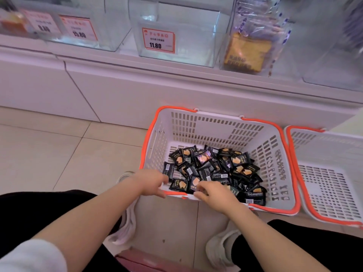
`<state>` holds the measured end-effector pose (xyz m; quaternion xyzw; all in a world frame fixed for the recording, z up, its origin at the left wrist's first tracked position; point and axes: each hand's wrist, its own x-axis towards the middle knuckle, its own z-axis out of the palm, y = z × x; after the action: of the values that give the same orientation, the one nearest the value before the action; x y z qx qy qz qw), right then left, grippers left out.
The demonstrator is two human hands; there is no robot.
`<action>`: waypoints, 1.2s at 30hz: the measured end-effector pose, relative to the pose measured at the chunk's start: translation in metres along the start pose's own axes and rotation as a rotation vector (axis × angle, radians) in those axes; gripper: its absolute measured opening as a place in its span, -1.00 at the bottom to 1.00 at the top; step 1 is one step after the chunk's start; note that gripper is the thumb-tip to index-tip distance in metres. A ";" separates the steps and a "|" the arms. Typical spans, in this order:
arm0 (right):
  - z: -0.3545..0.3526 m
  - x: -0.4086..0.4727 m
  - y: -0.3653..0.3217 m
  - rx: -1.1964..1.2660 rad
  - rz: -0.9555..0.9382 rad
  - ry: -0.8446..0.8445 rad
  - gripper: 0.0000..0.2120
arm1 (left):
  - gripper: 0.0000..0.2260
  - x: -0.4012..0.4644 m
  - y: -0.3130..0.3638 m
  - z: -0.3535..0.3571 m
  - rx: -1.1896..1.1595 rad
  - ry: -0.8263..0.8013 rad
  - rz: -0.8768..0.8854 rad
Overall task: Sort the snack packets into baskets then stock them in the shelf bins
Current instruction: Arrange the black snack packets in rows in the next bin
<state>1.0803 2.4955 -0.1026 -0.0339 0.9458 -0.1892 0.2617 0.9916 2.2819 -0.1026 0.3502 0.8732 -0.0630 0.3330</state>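
Note:
A white slotted basket with an orange rim [275,160] stands on the floor, holding several small black snack packets [216,167] with orange pictures. My left hand [152,182] reaches over the basket's near left rim, fingers spread and touching a packet's edge. My right hand [213,192] is at the near rim, its fingers curled down among the packets; whether it grips one is hidden. On the shelf above, a clear bin [176,36] with a price tag reading 11.80 looks empty.
A second white basket with an orange rim [330,183] sits to the right, with nothing in the part I see. Other clear bins [82,26] and bagged bread [249,50] fill the shelf. My knees and white shoes [220,250] are close to the basket, on tiled floor [59,154].

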 end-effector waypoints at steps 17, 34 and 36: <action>-0.282 0.096 -0.083 -0.515 -0.274 1.004 -0.45 | -0.60 -0.012 -0.076 -0.293 0.242 1.257 -0.049; -0.325 0.095 -0.087 -0.429 -0.142 0.828 -0.86 | -0.72 -0.015 -0.103 -0.314 0.329 1.006 -0.230; -0.313 0.081 -0.083 -0.430 -0.180 0.833 -0.83 | -0.67 -0.026 -0.093 -0.302 0.393 1.058 -0.172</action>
<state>0.8486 2.5116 0.1370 -0.0902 0.9813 -0.0087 -0.1700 0.7830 2.3013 0.1349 0.3171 0.9183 -0.0674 -0.2273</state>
